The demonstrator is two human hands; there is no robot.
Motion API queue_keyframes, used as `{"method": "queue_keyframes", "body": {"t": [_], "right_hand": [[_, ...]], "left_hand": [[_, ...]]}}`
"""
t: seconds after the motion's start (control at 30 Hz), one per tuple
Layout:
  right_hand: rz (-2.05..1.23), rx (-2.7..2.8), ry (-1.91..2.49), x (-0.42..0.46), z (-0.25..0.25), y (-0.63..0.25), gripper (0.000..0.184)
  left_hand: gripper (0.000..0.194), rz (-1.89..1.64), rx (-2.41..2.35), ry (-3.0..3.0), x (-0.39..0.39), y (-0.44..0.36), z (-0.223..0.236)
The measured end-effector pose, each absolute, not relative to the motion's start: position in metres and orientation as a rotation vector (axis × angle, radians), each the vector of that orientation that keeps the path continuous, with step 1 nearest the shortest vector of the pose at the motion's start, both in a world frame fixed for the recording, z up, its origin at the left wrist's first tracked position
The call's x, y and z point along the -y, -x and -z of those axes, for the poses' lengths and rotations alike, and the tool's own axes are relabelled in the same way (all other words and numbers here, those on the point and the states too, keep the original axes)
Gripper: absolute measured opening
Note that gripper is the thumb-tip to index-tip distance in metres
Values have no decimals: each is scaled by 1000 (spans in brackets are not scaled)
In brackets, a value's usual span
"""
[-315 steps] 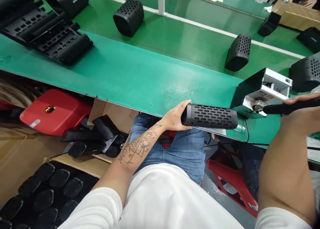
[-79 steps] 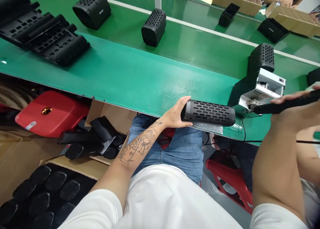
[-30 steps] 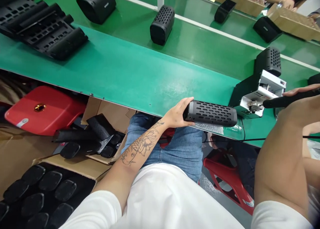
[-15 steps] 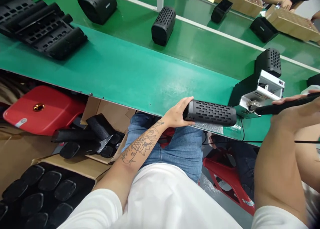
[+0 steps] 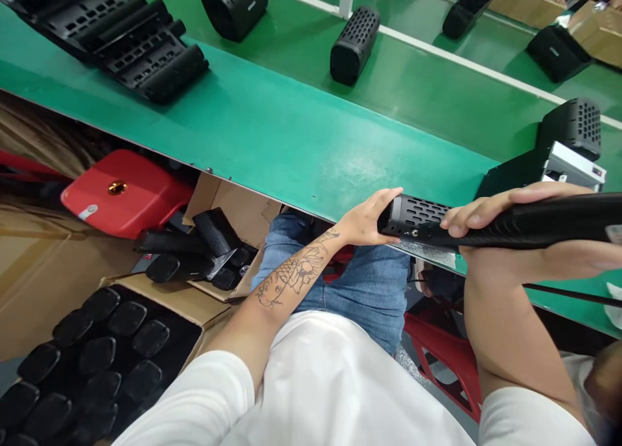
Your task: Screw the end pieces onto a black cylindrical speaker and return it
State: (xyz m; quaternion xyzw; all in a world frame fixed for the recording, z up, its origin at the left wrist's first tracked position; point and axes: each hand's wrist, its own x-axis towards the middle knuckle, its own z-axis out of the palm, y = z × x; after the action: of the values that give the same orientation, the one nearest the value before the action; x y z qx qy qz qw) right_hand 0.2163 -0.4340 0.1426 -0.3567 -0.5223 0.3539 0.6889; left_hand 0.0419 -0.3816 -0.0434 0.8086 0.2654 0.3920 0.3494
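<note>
Green worktop, both hands busy at its near edge

The green worktop (image 5: 291, 148) slants across the room, with a darker green strip (image 5: 427, 86) along its far edge carrying several black housings (image 5: 354, 47). At its left end sits a stack of slotted black parts (image 5: 146, 54).

At the near edge, right of the middle, lies the perforated housing (image 5: 420, 212). The left hand (image 5: 367, 222) clasps its left end, digits closed over top and bottom. The right hand (image 5: 529, 264) is wrapped around a black handheld tool (image 5: 544, 220), whose tip points at the housing's near side (a small shiny spot shows there; whether the tip touches, I cannot tell). Beyond the right hand, toward the far edge, a black-and-silver device (image 5: 519, 164) is partly hidden.

Below the near edge, on the left, are a red stool (image 5: 129, 196) and an open carton (image 5: 165, 297) of black pieces.
</note>
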Motion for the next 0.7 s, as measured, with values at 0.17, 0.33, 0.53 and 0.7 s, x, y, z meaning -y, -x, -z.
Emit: {"method": "queue_keyframes", "body": {"t": [0.17,0.33,0.53,0.7], "right_hand": [[-932,1210,534,412,-123,-211,88],[-974,1268,564,409,-118,-215,85],[-1062,1447,507,397,-114,-218,40],[-1071,1460,446,405,-116,-210,46]], "left_hand": [[127,-1002,-704,-2104,382,-41,40],[126,-1018,-702,-2125,381,-42,41],[128,-1045,-688,-2133,380,-44,45],[127,-1043,-696,-2162,379,-45,47]]}}
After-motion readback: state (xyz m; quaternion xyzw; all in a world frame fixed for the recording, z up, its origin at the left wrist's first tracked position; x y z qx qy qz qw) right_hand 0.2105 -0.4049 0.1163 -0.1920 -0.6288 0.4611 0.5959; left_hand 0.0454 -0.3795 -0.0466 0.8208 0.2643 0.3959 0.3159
